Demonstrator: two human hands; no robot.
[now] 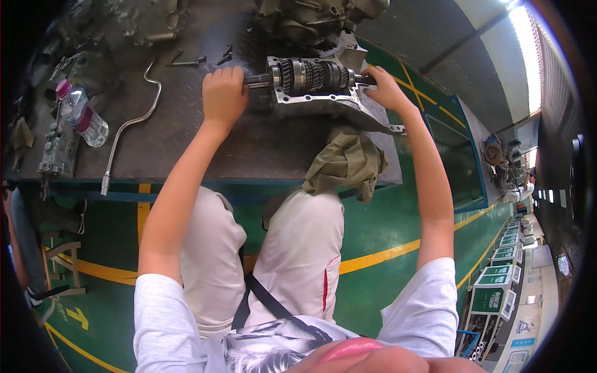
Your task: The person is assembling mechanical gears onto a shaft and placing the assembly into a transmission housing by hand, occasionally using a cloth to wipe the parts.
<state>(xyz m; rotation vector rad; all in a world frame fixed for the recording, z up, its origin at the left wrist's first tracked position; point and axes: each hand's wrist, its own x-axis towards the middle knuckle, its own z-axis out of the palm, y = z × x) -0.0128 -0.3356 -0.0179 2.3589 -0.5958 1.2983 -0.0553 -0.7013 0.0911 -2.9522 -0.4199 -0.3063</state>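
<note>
A gear shaft (314, 76) with several toothed gears lies lengthwise across an open metal gearbox housing (298, 98) on the workbench. My left hand (224, 93) is closed round the splined left end of the shaft. At the other end, my right hand (387, 90) grips the thin dark end of the shaft, beyond the housing's right wall. Both arms reach forward, nearly straight. A crumpled olive cloth (348, 163) hangs over the bench's front edge, just below the housing.
Left on the bench (186, 149) lie a bent metal wrench bar (140, 121), a water bottle (84, 115) with a pink cap, a metal valve block (59, 149) and small bolts (193, 61). A large casting (317, 18) stands behind the housing. At far left, another person's leg (31, 230) shows.
</note>
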